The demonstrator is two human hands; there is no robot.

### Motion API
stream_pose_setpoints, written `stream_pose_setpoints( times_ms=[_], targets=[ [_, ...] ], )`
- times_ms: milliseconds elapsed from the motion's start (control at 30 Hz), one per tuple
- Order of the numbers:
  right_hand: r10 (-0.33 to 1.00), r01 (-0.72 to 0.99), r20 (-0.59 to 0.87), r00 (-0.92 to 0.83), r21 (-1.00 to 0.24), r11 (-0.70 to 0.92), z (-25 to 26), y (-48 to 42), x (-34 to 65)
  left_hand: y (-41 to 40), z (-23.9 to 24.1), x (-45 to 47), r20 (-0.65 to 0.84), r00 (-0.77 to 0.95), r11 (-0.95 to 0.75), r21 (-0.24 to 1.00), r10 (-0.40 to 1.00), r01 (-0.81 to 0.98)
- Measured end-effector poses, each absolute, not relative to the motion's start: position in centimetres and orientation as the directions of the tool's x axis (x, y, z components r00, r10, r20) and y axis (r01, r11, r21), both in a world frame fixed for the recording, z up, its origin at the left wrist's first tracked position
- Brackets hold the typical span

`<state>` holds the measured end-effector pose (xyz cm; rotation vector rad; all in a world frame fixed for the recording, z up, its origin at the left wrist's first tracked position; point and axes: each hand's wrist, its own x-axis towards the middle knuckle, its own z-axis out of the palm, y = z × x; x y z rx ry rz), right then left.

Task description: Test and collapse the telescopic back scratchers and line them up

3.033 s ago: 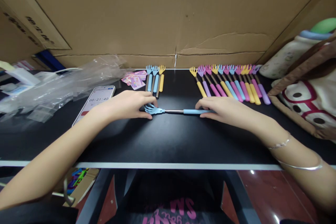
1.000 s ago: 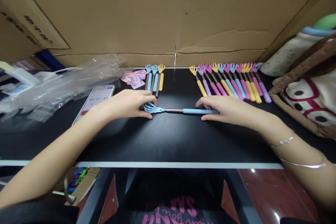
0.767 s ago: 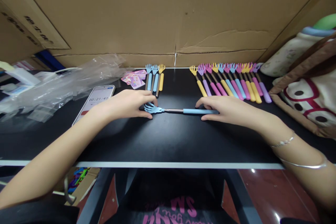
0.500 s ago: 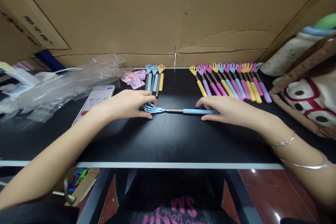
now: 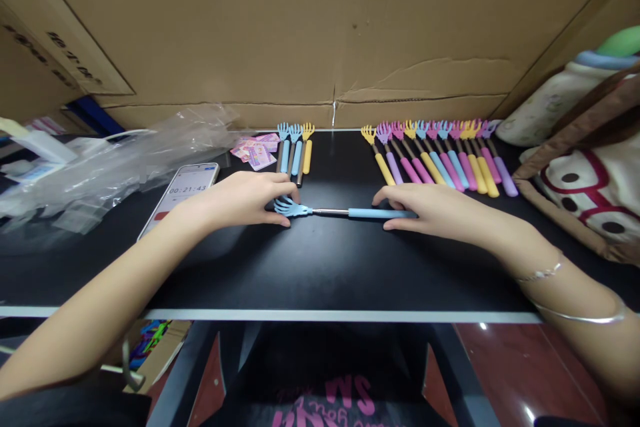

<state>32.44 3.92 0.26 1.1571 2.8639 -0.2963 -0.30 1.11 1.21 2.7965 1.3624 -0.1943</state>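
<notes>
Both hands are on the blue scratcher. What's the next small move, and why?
Probably push the left hand and right hand together to shorten the blue scratcher: its metal shaft shows stretched out between them, while the three scratchers behind the left hand look shorter.

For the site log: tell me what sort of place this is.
Probably a small packing or sorting bench: a black table walled by cardboard boxes, rows of coloured back scratchers, clear plastic bags. The left hand and right hand grip a blue back scratcher.
</notes>
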Motion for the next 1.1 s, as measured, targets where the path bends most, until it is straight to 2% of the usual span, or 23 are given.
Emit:
stream_pose_setpoints(
  times_ms=[367,1100],
  targets=[
    [0.718,0.731,-0.140,-0.682,-0.152,0.665,0.15,4.00,32.57,1.13,1.09,-0.36,-0.115,0.614,-0.620,-0.028,0.781,0.784],
    [0.703,0.719,-0.147,-0.695,-0.151,0.679,0.25,3.87,32.49,1.17,1.08,-0.37,-0.113,0.612,-0.618,-0.019,0.782,0.786]
  ],
)
